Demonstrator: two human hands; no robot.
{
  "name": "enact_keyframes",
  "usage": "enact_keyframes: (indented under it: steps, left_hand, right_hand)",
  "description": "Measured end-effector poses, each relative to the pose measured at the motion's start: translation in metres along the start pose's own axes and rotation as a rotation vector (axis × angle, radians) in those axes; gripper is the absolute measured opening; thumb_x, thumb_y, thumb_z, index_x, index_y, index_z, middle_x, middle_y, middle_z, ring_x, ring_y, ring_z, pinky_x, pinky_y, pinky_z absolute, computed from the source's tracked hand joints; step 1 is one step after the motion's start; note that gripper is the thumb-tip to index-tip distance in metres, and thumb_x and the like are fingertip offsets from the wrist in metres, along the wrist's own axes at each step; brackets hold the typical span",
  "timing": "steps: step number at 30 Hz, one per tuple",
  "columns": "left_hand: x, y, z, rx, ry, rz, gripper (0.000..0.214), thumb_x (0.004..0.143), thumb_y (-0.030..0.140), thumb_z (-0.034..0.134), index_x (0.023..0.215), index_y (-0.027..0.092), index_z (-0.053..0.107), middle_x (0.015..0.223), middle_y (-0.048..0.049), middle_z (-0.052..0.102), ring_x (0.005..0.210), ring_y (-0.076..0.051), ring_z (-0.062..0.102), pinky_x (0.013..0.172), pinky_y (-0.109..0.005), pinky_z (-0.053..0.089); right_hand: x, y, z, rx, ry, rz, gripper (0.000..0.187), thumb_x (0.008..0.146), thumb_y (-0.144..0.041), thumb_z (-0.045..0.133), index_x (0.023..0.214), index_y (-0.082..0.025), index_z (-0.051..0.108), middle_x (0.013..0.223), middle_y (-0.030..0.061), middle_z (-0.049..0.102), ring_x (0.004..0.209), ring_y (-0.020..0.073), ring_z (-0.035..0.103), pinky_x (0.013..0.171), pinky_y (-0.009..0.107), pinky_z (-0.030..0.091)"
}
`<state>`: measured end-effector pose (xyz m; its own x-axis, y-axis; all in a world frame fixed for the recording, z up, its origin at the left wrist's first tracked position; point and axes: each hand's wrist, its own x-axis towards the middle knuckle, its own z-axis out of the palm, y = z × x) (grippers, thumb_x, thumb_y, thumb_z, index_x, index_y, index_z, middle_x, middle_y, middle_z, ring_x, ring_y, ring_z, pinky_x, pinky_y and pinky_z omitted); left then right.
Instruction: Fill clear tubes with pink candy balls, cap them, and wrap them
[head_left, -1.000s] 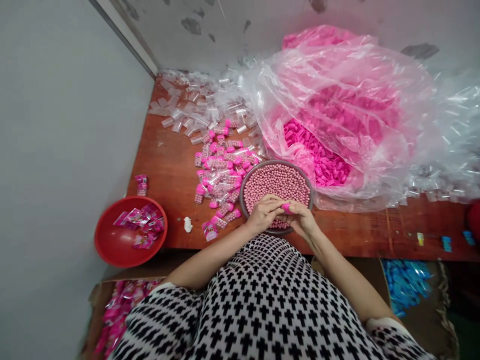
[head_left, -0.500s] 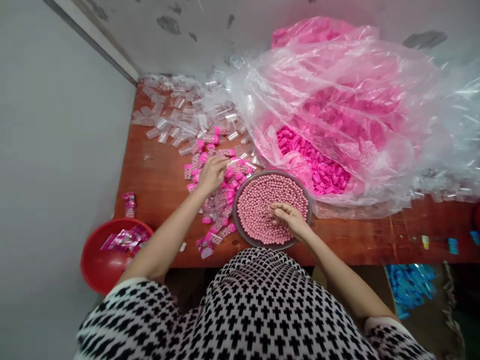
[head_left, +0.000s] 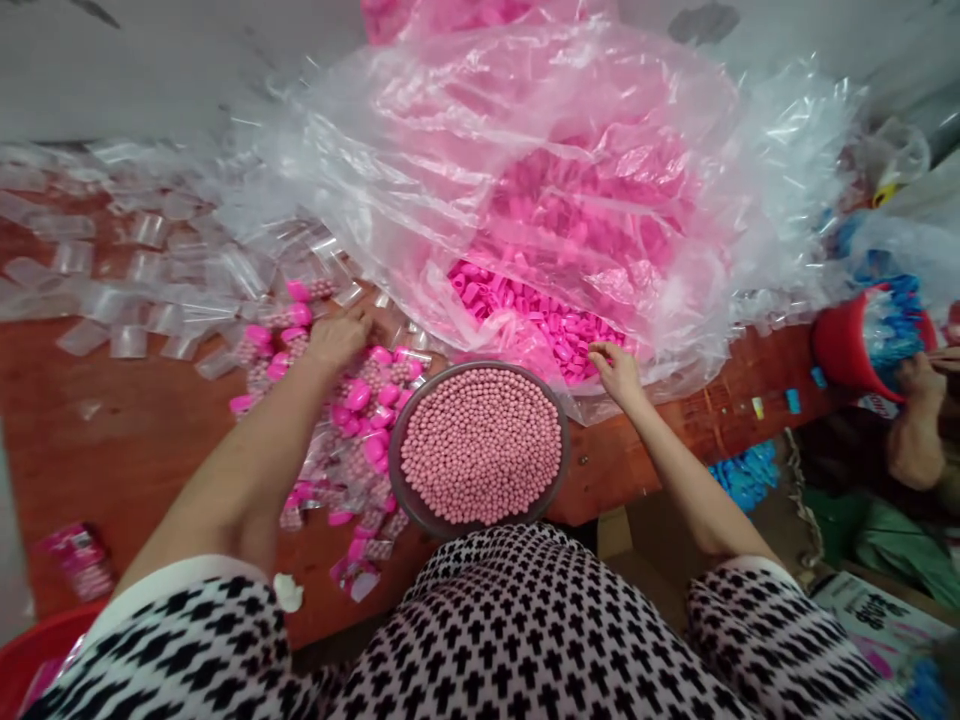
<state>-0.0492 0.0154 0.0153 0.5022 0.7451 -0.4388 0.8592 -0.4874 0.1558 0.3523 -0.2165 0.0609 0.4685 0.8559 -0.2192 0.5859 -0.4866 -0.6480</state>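
Observation:
My left hand (head_left: 339, 338) rests on the heap of small clear tubes with pink caps (head_left: 352, 400), fingers curled down among them; what they hold, if anything, is hidden. My right hand (head_left: 615, 368) reaches into the mouth of the big clear plastic bag (head_left: 525, 170), fingertips pinched at the loose pink caps (head_left: 536, 315) inside. Between my arms sits a round metal bowl (head_left: 553, 478) heaped with pale pink balls (head_left: 480, 445), at the near edge of the red-brown table (head_left: 112, 430).
Empty clear tubes (head_left: 142, 290) are strewn over the table's far left. A red basin rim (head_left: 22, 665) shows at bottom left, a small pink packet (head_left: 79, 560) near it. At right, another person's hand (head_left: 919, 375) is beside a red bucket of blue pieces (head_left: 874, 340).
My right hand left the bowl of balls and moved out to the pink caps in the bag. My left hand stayed on the tube heap. My head leaned forward and turned right.

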Motion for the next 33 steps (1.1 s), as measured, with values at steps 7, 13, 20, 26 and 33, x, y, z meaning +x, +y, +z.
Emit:
enact_keyframes:
  steps: [7, 13, 20, 26, 33]
  left_hand:
    - [-0.048, 0.009, -0.014, -0.09, 0.344, -0.288, 0.041, 0.09, 0.05, 0.042, 0.109, 0.014, 0.051, 0.097, -0.0056, 0.064, 0.083, -0.016, 0.056, 0.076, -0.029, 0.044]
    - [-0.147, 0.075, -0.014, -0.38, 0.401, 0.078, 0.037, 0.089, 0.049, 0.044, 0.102, 0.019, 0.06, 0.09, -0.004, 0.067, 0.077, -0.015, 0.06, 0.072, -0.026, 0.046]
    - [-0.174, 0.174, 0.039, -0.107, -0.141, 0.081, 0.026, 0.086, 0.011, 0.04, 0.093, 0.006, 0.065, 0.092, -0.0191, 0.067, 0.083, -0.025, 0.067, 0.068, -0.033, 0.048]
    - [-0.127, 0.217, 0.071, -0.215, -0.061, 0.103, 0.029, 0.084, 0.007, 0.04, 0.096, 0.006, 0.066, 0.096, -0.0197, 0.067, 0.091, -0.025, 0.065, 0.075, -0.033, 0.048]
    - [-0.125, 0.214, 0.083, -0.814, 0.197, 0.187, 0.022, 0.086, 0.026, 0.051, 0.1, 0.015, 0.062, 0.1, -0.0064, 0.068, 0.093, -0.017, 0.062, 0.084, -0.029, 0.046]
  right_hand:
    - [0.041, -0.019, 0.005, -0.805, -0.136, -0.088, 0.038, 0.09, -0.029, 0.043, 0.125, -0.018, 0.052, 0.111, 0.016, 0.064, 0.095, 0.0272, 0.061, 0.077, 0.035, 0.044]
    - [0.04, -0.013, -0.001, -0.783, -0.108, -0.079, 0.033, 0.089, -0.027, 0.041, 0.114, -0.012, 0.057, 0.103, 0.0182, 0.065, 0.091, 0.0259, 0.06, 0.076, 0.034, 0.042]
    - [-0.018, -0.01, -0.005, 0.375, -0.063, 0.02, 0.024, 0.065, -0.036, 0.066, 0.078, -0.018, 0.056, 0.07, -0.0009, 0.059, 0.061, 0.0126, 0.053, 0.063, 0.028, 0.046]
    - [-0.14, -0.038, -0.001, 0.876, -0.509, 0.175, 0.039, 0.062, -0.036, 0.077, 0.092, -0.02, 0.057, 0.069, -0.0046, 0.057, 0.055, 0.0077, 0.05, 0.053, 0.021, 0.042]
    - [-0.233, -0.071, -0.009, 0.73, -1.087, 0.022, 0.045, 0.078, -0.031, 0.068, 0.12, -0.019, 0.056, 0.082, -0.0008, 0.055, 0.07, 0.0076, 0.051, 0.064, 0.021, 0.043]
